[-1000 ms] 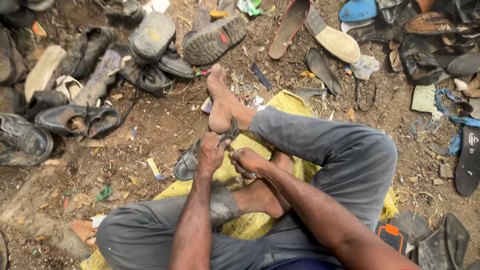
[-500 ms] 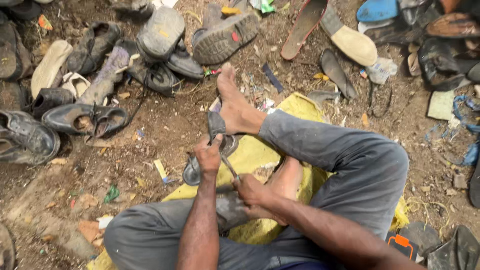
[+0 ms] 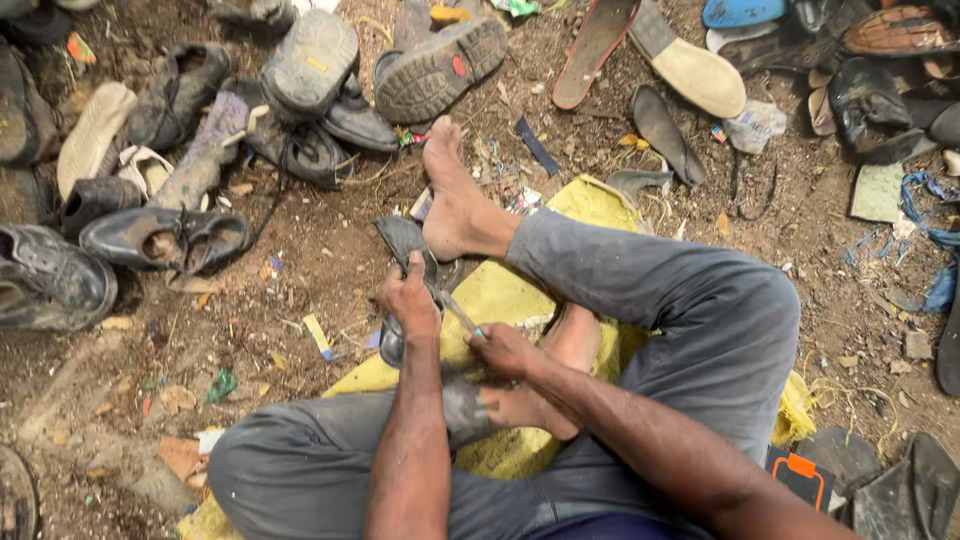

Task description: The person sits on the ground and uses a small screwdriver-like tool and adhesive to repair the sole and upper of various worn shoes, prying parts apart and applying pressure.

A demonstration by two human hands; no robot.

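Note:
I sit cross-legged in grey trousers on a yellow sheet (image 3: 590,205) spread over dirt ground. My left hand (image 3: 410,298) grips a dark worn shoe (image 3: 402,243) that lies against my bare foot (image 3: 455,200). My right hand (image 3: 503,350) holds a thin metal tool (image 3: 458,313) whose tip points at the shoe next to my left hand. Both hands are close together above the sheet, in front of my other foot (image 3: 560,350).
Several old shoes and boots are piled at the far left (image 3: 150,235) and top (image 3: 440,65). Loose soles and sandals (image 3: 690,70) lie at the top right. An orange-and-black object (image 3: 800,478) sits by my right hip. Scraps litter the dirt.
The view has shifted slightly, so everything sits lower in the frame. My hands have stayed on the shoe and tool, with the right hand drawn a little toward me.

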